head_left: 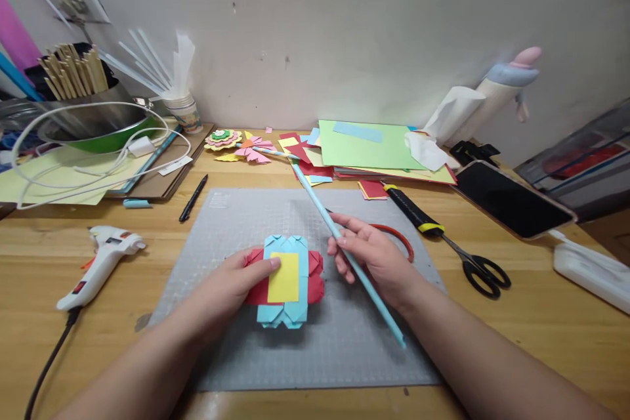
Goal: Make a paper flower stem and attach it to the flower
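My left hand (246, 275) grips a folded paper flower (300, 312) by its left side, the thumb on top. The flower has light blue and red petals, and a yellow paper rectangle (285, 282) lies across its middle. In my right hand (369, 249) is a thin light blue paper stick (377, 302), pinched between thumb and fingers and slanting from upper left to lower right. Flower and stick are apart, both above the grey cutting mat (236, 361). Behind my right hand, the red handle of scissors (401, 236) partly shows on the mat.
At left lie a white glue gun (105, 262) with its cord and a black pen (193, 198). Finished paper flowers (253, 147) and stacked coloured paper (371, 147) line the wall. Black-handled scissors (485, 275), a phone (514, 198) and a white power strip (593, 275) are at right.
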### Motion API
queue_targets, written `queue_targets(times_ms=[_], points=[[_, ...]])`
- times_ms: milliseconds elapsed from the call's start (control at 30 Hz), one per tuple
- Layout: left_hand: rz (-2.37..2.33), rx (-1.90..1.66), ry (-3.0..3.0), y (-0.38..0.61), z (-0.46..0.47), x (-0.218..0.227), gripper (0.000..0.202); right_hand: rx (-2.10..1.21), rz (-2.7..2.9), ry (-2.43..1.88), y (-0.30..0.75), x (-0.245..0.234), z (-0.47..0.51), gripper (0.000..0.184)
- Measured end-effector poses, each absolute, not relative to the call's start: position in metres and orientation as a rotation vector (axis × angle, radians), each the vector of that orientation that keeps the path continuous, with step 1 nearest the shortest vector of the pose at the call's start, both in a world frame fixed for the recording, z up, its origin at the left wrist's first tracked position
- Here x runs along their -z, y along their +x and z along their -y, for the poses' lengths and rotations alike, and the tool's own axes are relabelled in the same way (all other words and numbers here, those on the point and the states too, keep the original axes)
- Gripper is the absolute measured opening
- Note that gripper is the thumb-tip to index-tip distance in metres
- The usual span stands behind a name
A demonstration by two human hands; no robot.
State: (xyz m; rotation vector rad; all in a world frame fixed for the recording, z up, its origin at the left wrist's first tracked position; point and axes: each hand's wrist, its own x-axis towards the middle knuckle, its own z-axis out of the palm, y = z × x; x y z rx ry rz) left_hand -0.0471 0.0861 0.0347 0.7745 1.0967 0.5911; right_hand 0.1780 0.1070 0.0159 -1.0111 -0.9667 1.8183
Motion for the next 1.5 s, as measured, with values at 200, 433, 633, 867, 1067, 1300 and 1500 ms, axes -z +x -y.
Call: queue_targets(times_ms=[200, 433, 633, 867, 1067, 1300, 1500], points=[[-1.344, -0.839, 0.955, -0.053, -0.096, -0.029, 0.036, -1.879, 0.851, -1.003, 0.176, -0.019, -0.104, 0.03], [-1.239, -0.942, 0.785, -0.058, -0.099, -0.025, 0.041, -1.847, 1.14, -1.177, 0.169, -0.021, -0.092, 0.025], [-1.255, -0.972, 0.745, -0.058, -0.095, -0.023, 0.029, -1.14, 1.925, -1.297, 0.171, -0.022, -0.073, 0.029], [-1.236, -1.012, 0.713, -0.053, -0.093, -0.025, 0.02, -0.916, 2.138, -1.217, 0.164, -0.012, -0.066, 0.043], [-1.073, -1.038, 0.593, -0.058, -0.093, -0.033, 0.012, -0.844, 2.171, -1.237, 0.165, -0.009, -0.07, 0.043], [-0.945, -1.027, 0.546, -0.068, -0.095, -0.037, 0.014, -1.189, 1.834, -1.32, 0.168, -0.017, -0.074, 0.036], [-0.828, -0.91, 0.648, -0.065, -0.093, -0.043, 0.021, -1.544, 1.545, -1.3, 0.164, -0.021, -0.067, 0.039]])
